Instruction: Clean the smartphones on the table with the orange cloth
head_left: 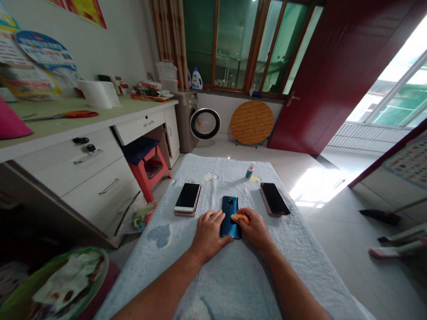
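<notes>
A blue smartphone (pixel 229 227) lies back side up on the cloth-covered table, its camera block toward the far end. My left hand (pixel 208 233) steadies it, with fingers along its left edge and the thumb by its near edge. Pinched in my right hand (pixel 255 229) is a small orange cloth (pixel 240 218), which touches the phone's back on the right side. To the left, a white-framed smartphone (pixel 187 196) lies screen up on top of another. A dark-screened smartphone (pixel 275 198) rests at the right, with a pinkish one seemingly under it.
A small spray bottle (pixel 249 171) stands toward the table's far edge. The light blue quilted cover (pixel 247 280) drapes the table. Left are a white-drawered desk (pixel 96 173), a red stool (pixel 151 173) and a waste bin (pixel 108 271). A washing machine (pixel 186 120) has its door open.
</notes>
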`<state>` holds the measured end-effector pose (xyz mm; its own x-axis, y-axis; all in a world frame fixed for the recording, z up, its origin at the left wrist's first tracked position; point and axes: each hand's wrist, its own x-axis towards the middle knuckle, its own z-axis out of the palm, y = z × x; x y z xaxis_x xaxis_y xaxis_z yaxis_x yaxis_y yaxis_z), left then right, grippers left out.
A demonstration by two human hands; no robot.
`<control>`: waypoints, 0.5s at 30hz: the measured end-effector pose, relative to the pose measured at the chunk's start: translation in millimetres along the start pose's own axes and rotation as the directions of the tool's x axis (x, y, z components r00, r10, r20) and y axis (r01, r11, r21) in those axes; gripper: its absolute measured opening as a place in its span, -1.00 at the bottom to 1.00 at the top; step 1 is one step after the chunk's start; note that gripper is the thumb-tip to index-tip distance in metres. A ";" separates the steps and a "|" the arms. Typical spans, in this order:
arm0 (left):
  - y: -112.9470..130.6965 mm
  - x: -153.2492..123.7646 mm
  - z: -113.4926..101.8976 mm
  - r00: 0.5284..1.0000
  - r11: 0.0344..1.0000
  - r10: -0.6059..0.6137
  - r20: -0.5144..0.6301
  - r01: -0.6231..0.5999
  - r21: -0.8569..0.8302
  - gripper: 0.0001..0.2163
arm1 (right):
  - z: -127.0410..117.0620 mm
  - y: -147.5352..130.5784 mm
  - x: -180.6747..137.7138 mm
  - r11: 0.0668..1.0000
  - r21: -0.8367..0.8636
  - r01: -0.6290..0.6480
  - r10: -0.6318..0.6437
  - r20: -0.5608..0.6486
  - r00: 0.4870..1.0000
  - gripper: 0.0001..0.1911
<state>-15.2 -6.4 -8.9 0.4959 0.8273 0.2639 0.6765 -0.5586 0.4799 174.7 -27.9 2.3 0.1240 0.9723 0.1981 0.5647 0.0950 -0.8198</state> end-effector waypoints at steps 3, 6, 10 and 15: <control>-2.1 -0.4 1.7 1.000 1.000 0.028 -0.001 -0.028 0.009 -0.36 | 0.8 -3.8 -3.6 0.983 -0.082 0.164 -0.152 0.135 0.979 -0.86; -2.3 -0.1 1.9 0.998 0.998 0.056 -0.013 -0.056 0.012 -0.39 | -1.1 -7.4 -6.4 0.963 -0.107 0.247 -0.217 0.236 0.947 -0.77; -2.1 0.8 1.2 0.997 0.997 0.076 -0.023 -0.076 0.012 -0.43 | -5.5 -10.5 -8.6 0.950 -0.097 0.298 -0.251 0.338 0.907 -0.74; -4.1 1.1 1.7 0.998 0.998 0.061 -0.009 -0.061 -0.006 -0.38 | -3.4 -2.4 -5.5 0.972 -0.107 0.210 -0.174 0.270 0.947 -0.74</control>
<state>-16.5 -3.3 -12.1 0.5310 0.7923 0.3005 0.6420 -0.6076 0.4676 175.5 -34.3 5.0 -0.2014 0.9618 0.1855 0.6621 0.2732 -0.6978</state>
